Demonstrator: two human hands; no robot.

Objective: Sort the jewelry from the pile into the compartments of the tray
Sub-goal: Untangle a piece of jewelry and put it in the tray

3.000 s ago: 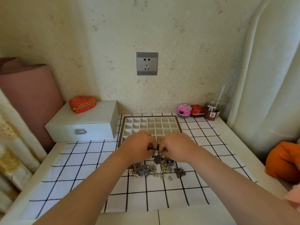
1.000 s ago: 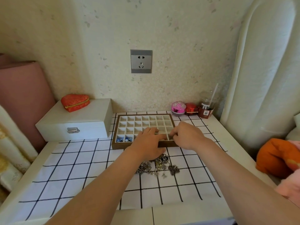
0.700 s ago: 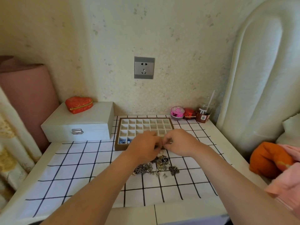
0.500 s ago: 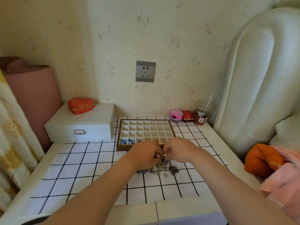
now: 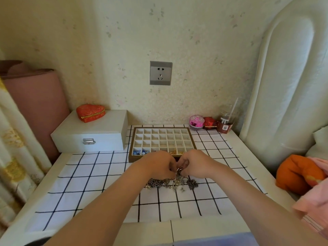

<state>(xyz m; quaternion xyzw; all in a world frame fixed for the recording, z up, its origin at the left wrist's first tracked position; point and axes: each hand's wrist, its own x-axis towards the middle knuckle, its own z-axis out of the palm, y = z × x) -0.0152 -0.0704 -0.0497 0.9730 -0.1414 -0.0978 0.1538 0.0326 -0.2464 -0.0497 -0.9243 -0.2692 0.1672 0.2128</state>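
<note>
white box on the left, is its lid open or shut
Shut: the lid of the white box lies flat, and a red heart-shaped case rests on top of it.

From my feed, a white box (image 5: 92,132) with a metal latch (image 5: 88,141) sits at the back left of the table (image 5: 248,157), and a red heart-shaped pouch (image 5: 90,113) rests on its lid. A black-and-white checked cloth (image 5: 88,183) covers most of the tabletop. On the wall above is a grey socket (image 5: 160,73). Along the back right stand a pink ball (image 5: 196,121), a small red packet (image 5: 209,123) (I can't tell what it is) and a plastic cup (image 5: 225,124) with a straw (image 5: 234,105). A white padded headboard (image 5: 287,86) rises on the right, with an orange cushion (image 5: 298,173) below it.
</note>
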